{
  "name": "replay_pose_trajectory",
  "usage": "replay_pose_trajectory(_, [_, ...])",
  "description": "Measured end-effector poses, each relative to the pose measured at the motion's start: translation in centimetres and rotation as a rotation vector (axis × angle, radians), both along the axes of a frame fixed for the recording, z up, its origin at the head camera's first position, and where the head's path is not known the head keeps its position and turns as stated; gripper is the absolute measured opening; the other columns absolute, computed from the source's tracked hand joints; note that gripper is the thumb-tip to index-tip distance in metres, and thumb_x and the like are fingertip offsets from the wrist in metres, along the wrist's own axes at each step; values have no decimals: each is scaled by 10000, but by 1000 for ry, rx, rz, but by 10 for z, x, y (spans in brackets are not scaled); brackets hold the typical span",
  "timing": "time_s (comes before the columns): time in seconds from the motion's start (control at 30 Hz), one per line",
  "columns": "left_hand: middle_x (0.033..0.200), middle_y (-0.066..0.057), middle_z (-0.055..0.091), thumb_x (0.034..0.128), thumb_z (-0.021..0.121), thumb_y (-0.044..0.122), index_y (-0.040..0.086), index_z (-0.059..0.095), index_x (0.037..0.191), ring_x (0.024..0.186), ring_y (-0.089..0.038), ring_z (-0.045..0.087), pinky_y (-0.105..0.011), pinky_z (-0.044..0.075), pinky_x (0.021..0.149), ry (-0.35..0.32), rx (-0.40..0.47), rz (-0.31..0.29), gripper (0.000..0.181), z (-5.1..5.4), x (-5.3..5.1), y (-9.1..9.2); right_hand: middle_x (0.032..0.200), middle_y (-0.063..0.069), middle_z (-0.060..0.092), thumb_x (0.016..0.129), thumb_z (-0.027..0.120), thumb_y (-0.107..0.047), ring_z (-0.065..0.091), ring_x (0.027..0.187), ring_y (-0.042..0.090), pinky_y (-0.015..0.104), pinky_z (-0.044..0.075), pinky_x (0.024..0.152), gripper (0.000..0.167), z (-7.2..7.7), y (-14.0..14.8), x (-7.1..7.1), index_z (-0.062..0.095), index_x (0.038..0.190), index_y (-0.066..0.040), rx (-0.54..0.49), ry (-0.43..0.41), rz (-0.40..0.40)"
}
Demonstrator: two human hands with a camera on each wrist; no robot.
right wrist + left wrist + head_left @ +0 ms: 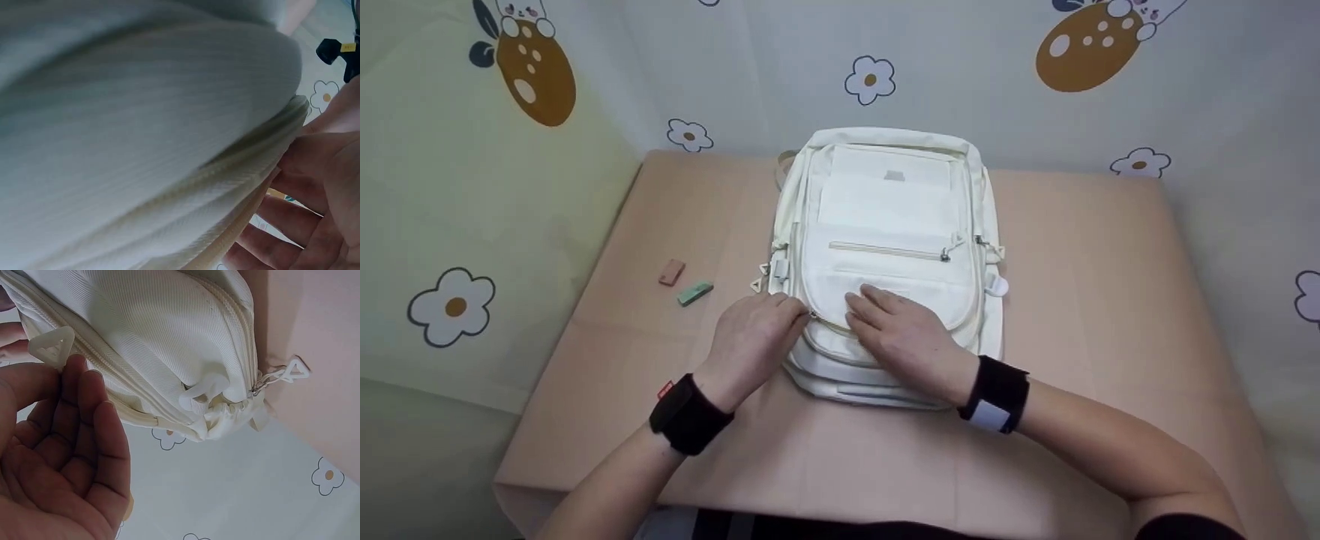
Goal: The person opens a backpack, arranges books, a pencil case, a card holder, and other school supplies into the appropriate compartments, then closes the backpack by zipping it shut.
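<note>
A white backpack (892, 202) lies front side up on the table. At the left of its curved front zipper, my left hand (757, 330) pinches the zipper's pull; in the left wrist view this is a pale triangular pull tab (64, 337) between thumb and fingertips. My right hand (911, 345) rests on the lower front pocket, fingers extended over the fabric. In the right wrist view the right hand's thumb (309, 154) touches the edge of the fabric, and its fingertips are hidden behind it. A short front zipper (885, 250) above the hands is closed.
A small pink block (672, 272) and a small green block (695, 293) lie left of the backpack on the beige-covered table (1095, 300). More triangular zipper pulls (295, 370) hang at the bag's side. Patterned cloth walls (780, 67) enclose the table's back and sides.
</note>
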State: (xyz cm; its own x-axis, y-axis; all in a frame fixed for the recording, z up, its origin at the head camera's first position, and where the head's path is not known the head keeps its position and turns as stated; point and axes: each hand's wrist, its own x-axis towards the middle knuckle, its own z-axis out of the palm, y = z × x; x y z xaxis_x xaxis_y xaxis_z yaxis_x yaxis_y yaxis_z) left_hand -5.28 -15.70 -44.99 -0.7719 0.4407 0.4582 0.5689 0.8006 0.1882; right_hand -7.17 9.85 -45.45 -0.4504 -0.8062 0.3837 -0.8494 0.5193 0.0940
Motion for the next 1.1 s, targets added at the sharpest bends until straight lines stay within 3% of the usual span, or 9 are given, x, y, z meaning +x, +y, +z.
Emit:
replay_pose_trajectory(0.33, [799,-22,690,961,729,153,104,713,947,653,-205,611,-367,437,542,-5,-30,0,54,3,-6,-3,1320,91,673,925,658,-43,588,1275,317,408,520,990,151,-2,2,-1,757,1038,-53,-50,-11,6])
replay_pose_trajectory(0.63, [756,-34,683,952,739,131,86,722,910,599,-206,588,-367,441,522,8,31,38,65,7,-35,-14,1290,125,678,930,633,3,601,1260,319,412,538,965,124,-1,2,1,723,1010,-26,-66,-20,-3])
replay_pose_trajectory(0.77, [792,-19,706,944,749,126,93,726,912,633,-193,615,-360,466,554,-42,67,45,52,7,-45,-17,1288,119,682,933,639,-3,604,1260,313,419,548,944,112,-1,3,1,720,1005,-28,-81,-33,-4])
replay_pose_trajectory(1.1, [850,-10,713,961,725,120,96,742,972,726,-190,661,-359,510,629,-129,95,43,31,6,-45,-18,1277,96,693,953,643,-41,612,1249,293,428,536,952,90,0,4,-2,728,983,-46,-86,-33,-5])
